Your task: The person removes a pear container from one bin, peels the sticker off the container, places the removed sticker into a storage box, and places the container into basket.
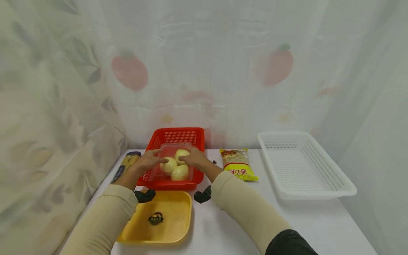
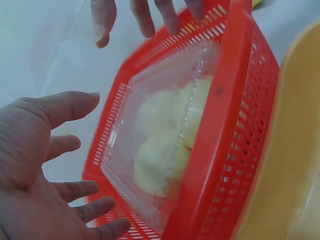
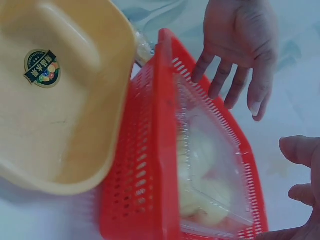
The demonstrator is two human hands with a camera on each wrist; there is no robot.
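A clear plastic box (image 1: 165,150) holding three pale round onions (image 1: 180,173) lies inside a red perforated basket (image 1: 187,185). My left hand (image 1: 149,161) hovers over the basket's left side, fingers spread. Over the right side is my right hand (image 1: 197,158), its fingers stretched toward the box. In the left wrist view, the left hand (image 2: 45,170) shows its palm and parted fingers beside the basket rim (image 2: 220,130), with nothing held. The right wrist view shows the right hand (image 3: 305,185) only in part, at the edge, apart from the box's lid (image 3: 205,150).
A yellow tray (image 1: 172,223) with a round label stands in front of the red basket. To the right lie a yellow-and-clear food packet (image 1: 238,164) and a white perforated basket (image 1: 294,170). A tan-and-dark package (image 1: 127,164) lies at the left. Curtains surround the table.
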